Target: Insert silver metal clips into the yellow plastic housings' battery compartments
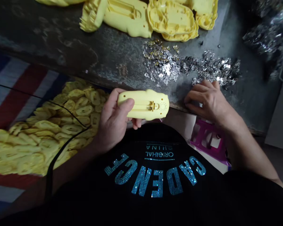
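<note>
My left hand [118,117] grips a yellow plastic shell [143,97], its thumb across the battery slot. Metal contacts [152,106] sit at the slot's right end, beside a patch of small speaker holes. My right hand [206,99] rests at the table's front edge with bent fingers, touching or close to a pile of small silvery metal clips [217,67]. Its fingertips point down and away, so whatever they may hold is hidden. Left of that pile lies a heap of silver and brass-coloured clips [162,64].
More yellow shells [127,17] lie along the back of the dark metal table [85,53]. A clear bag of metal parts [264,37] is at the right. Below left, a large heap of yellow shells [49,131] lies on striped cloth. A purple plastic frame [206,138] sits under my right forearm.
</note>
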Tool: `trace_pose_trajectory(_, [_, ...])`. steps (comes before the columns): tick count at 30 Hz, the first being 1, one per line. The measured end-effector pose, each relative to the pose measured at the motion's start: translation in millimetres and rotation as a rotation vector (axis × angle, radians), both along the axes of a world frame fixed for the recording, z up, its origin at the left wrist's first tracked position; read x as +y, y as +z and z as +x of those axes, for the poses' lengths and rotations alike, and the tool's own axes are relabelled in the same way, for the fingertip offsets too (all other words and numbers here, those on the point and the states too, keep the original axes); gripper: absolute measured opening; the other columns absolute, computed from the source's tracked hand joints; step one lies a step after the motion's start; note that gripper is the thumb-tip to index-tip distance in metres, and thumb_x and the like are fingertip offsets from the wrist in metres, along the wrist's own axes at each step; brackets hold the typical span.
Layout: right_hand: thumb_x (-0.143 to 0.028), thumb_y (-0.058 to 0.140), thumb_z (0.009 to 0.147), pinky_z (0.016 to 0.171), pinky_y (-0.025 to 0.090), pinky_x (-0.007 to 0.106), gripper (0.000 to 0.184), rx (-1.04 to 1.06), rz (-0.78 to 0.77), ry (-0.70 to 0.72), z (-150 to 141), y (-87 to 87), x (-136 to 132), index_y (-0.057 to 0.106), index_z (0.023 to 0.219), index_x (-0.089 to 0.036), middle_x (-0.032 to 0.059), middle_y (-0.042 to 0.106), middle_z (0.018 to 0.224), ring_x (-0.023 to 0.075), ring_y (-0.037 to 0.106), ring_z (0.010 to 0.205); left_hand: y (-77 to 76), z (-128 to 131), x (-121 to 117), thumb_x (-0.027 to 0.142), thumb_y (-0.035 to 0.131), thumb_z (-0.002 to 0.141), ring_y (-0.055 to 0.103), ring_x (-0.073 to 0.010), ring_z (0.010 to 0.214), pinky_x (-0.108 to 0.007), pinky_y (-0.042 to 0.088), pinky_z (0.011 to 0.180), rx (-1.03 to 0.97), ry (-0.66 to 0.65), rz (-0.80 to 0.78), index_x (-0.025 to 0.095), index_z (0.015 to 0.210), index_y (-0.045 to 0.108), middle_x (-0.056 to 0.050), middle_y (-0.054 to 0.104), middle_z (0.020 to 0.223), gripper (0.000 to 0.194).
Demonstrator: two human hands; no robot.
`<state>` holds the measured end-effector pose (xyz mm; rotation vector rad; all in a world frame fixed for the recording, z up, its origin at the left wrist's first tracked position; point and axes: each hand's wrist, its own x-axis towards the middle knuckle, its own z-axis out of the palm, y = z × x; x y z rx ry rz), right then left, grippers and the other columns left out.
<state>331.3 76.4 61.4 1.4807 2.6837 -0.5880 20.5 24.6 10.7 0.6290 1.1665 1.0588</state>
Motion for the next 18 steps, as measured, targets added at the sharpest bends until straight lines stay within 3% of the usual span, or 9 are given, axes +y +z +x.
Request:
trace_pose_trajectory(5, [-0.027, 0.062, 0.114, 0.092, 0.036, 0.047, 0.022, 0.035, 0.004, -0.093, 3, 2.5, -32, 0.077, 0.098, -0.025, 0.007, 0.078, 0.098, 0.0299, 0.06, 0.098, 1.0, 6, 1, 0.039, 0.084, 0.095, 0.059, -0.0158, 0.041, -0.025, 0.047, 0.032, 0.039, -0.029, 0.068, 0.024, 0.102, 0.06, 0.004, 0.066, 0.071, 0.029])
trace_pose_trajectory(12, [-0.03, 0.065, 0.115, 0.087, 0.036, 0.043, 0.021, 0.098, 0.091, -0.164, 5, -12.1, -49, 0.075, 0.097, -0.025, 0.005, 0.072, 0.092, 0.0294, 0.062, 0.097, 4.0, 11, -3, 0.038, 0.082, 0.097, 0.061, -0.0173, 0.036, -0.025, 0.045, 0.027, -0.004, -0.066, 0.092, 0.025, 0.102, 0.058, 0.004, 0.074, 0.074, 0.028])
trace_pose_trajectory(18, [-0.029, 0.066, 0.115, 0.092, 0.043, 0.047, 0.013, 0.156, 0.203, -0.264, 2, -26.6, -70, 0.078, 0.119, -0.03, 0.0062, 0.08, 0.112, 0.0305, 0.068, 0.106, 22.1, 13, -4, 0.035, 0.082, 0.096, 0.069, -0.0184, 0.042, -0.028, 0.057, 0.034, 0.03, -0.127, -0.063, 0.025, 0.101, 0.056, 0.004, 0.078, 0.079, 0.028])
